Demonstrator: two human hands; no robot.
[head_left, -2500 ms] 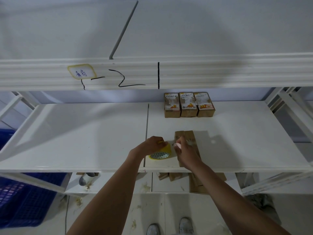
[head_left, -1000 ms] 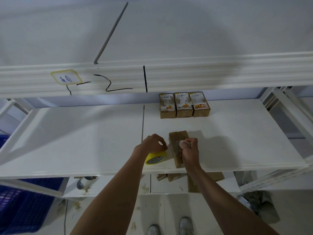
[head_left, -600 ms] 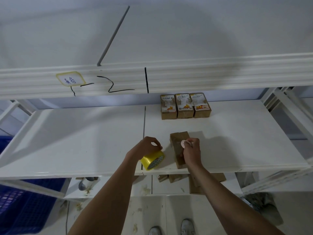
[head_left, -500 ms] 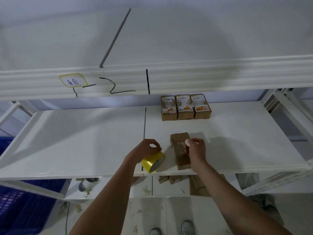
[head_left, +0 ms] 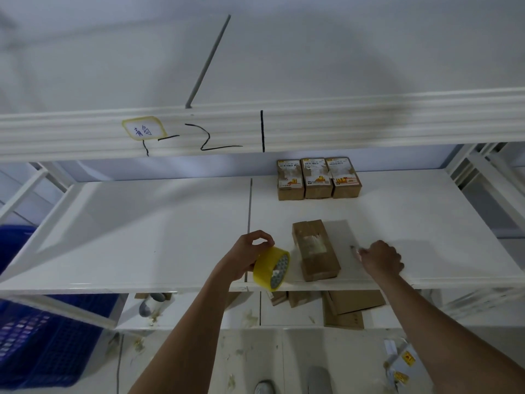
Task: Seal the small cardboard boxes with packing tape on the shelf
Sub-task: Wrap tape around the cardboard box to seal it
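A small brown cardboard box [head_left: 315,248] lies near the front edge of the white shelf [head_left: 159,228], with a strip of clear tape across its top. My left hand [head_left: 247,255] grips a yellow roll of packing tape [head_left: 271,267], held tilted just left of the box and apart from it. My right hand [head_left: 380,258] rests on the shelf to the right of the box, fingers curled round a small pale tool whose tip [head_left: 353,248] pokes out toward the box. Three labelled boxes [head_left: 318,177] stand side by side at the back.
The beam of the upper shelf [head_left: 369,123] with a handwritten label [head_left: 143,129] hangs overhead. Flattened cardboard [head_left: 349,305] and a grey roll [head_left: 147,305] lie on the lower shelf. A blue crate [head_left: 37,342] sits at the lower left. Paper scraps litter the floor.
My right hand has left the top of the box and moved right onto the shelf. My left hand has tipped the tape roll on edge and drawn it away from the box.
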